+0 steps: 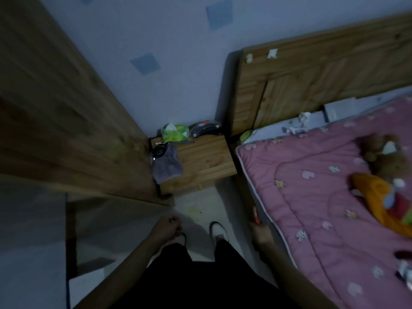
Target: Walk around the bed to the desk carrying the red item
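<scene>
Right hand (260,234) pinching a small red-and-white object (255,216) beside the pink quilt (312,197) on the bed, not yet set down; left hand (166,226) loosely curled, holding nothing, above the floor (200,210) near the wardrobe (66,130).

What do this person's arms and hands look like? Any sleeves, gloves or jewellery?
Both forearms are bare up to the picture's lower edge, with no sleeve showing. The left hand and the right hand wear no gloves. I can make out no ring, watch or bracelet, though the dim, blurred picture could hide small things. Dark trousers and white shoes show below.
</scene>
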The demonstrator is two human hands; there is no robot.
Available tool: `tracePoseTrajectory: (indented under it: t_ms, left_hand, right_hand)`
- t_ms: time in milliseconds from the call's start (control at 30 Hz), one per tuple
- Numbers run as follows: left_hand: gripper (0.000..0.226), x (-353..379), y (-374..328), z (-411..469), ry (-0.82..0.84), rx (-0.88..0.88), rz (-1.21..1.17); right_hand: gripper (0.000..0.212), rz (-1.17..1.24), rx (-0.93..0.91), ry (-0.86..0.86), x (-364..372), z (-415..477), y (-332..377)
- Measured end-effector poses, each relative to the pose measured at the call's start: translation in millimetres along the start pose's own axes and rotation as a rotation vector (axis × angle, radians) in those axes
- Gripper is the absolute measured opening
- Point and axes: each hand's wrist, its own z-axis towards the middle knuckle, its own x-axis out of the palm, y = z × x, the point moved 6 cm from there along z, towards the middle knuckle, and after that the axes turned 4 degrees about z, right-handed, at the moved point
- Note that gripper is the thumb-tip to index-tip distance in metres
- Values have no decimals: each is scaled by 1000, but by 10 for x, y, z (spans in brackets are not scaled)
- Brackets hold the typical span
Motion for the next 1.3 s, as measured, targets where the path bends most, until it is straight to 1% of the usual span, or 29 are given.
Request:
tracePoseTrajectory:
  t_ms: [100, 233, 333, 400, 467, 533, 733, 933, 1033, 1167, 1300]
  left_hand:
    - [16, -152, 25, 98, 71, 37, 37]
    - [12, -348, 17, 184, 101, 104, 146]
    - [14, -462, 4, 227, 141, 148, 228]
    - [16, -475, 2, 228, 178, 164, 311]
    - [19, -436, 16, 235, 214, 177, 392]
    - [20, -374, 30, 200, 245, 202, 488]
    - [16, 39, 40, -43, 406, 269, 744]
    - [16, 709, 133, -391, 550, 403, 970]
    - [18, 1076, 281, -623, 607, 455, 1075]
    - [17, 1534, 581, -1091, 678, 504, 1186]
    - [19, 1950, 989, -1581, 721, 558, 1257]
  right_hand:
    - [37, 124, 67, -35, 94, -292, -195]
    - [40, 355, 126, -107, 345, -656, -517]
    - [36, 500, 173, -138, 637, -966, -789]
    - [30, 594, 203, -189, 809, -1172, -996]
    - [26, 671, 265, -248, 953, -1370, -1260]
    - [27, 757, 333, -287, 1099, -1592, -1569]
    - [25, 1010, 460, -417, 1537, -2274, -2512]
    - [26, 1350, 577, -563, 2186, -2934, -3344]
    - [30, 1503, 636, -654, 2542, -3260, -3732]
    - [32, 1619, 707, -740, 2950, -3681, -4201]
    - [33, 1664, 790, -805, 3301, -4009, -4670]
